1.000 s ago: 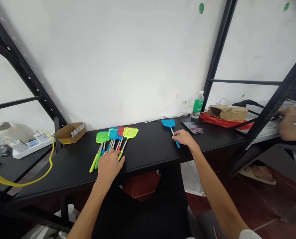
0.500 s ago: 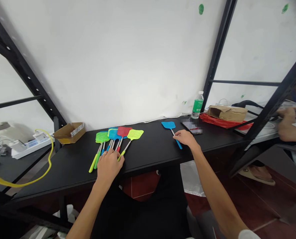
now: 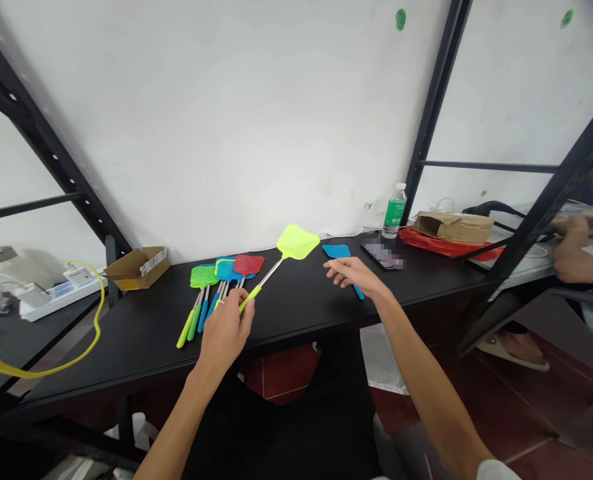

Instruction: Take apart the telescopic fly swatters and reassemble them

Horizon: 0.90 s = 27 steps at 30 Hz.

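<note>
My left hand (image 3: 229,319) is closed round the handle of a yellow fly swatter (image 3: 297,243), whose head is raised above the table and points to the right. Beside and behind that hand, several fly swatters lie fanned out, among them a green one (image 3: 203,275), a blue one (image 3: 228,269) and a red one (image 3: 249,265). My right hand (image 3: 355,275) is held over a single blue fly swatter (image 3: 336,251) on the table, partly hiding its shaft. Its fingers are slightly curled and apart, with nothing between them.
On the black table (image 3: 296,300) a phone (image 3: 382,255) and a water bottle (image 3: 394,211) stand to the right, near a cardboard piece (image 3: 454,227) on red plastic (image 3: 446,245). An open small box (image 3: 139,268) and a yellow cable (image 3: 98,327) are left. Another person's arm (image 3: 579,257) shows far right.
My left hand has lifted the yellow swatter off the group, and its head has moved right and up. My right hand has let go of the blue swatter and risen slightly leftward.
</note>
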Available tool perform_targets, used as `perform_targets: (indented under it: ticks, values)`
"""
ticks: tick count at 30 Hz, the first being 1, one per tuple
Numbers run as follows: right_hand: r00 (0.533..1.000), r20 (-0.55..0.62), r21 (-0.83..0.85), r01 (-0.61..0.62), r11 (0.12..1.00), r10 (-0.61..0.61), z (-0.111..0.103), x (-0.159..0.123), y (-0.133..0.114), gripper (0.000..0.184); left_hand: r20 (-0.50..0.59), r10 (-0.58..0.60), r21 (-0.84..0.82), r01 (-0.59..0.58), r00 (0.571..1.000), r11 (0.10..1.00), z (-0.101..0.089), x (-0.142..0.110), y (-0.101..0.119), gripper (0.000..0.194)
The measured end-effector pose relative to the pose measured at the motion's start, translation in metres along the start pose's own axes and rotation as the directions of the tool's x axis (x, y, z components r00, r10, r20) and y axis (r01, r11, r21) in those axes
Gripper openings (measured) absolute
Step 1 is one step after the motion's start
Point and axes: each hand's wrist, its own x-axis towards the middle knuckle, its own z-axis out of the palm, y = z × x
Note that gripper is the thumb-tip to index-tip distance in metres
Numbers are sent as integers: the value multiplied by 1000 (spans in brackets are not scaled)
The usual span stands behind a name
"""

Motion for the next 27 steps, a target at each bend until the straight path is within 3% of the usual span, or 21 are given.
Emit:
perform_targets:
  ticks: [5,10,14,19,23,27]
  values:
    - [965,254,409,-50,911,-61,42,-2,-3,46,43,91,-118,-85,995,989,3,-6,14,18]
    - [974,210,641,-68,764,-89,72,-2,1,42,102,150,-188,-129,983,974,7,-10,16,17]
    - [972,176,656,0,755,-154,82,-5,-2,37,138,146,-195,-118,980,974,6,-10,19,19]
    - [980,72,543,116,832,-184,95,-10,-8,40,125,150,-187,-125,981,974,8,-10,23,28]
    - [962,92,420,196,886,-256,111,-16,-7,43,114,146,-141,-129,983,982,13,-12,23,27]
    - [955,65,403,239,883,-288,122,-17,-4,43,131,138,-137,-120,982,983,13,-14,24,26]
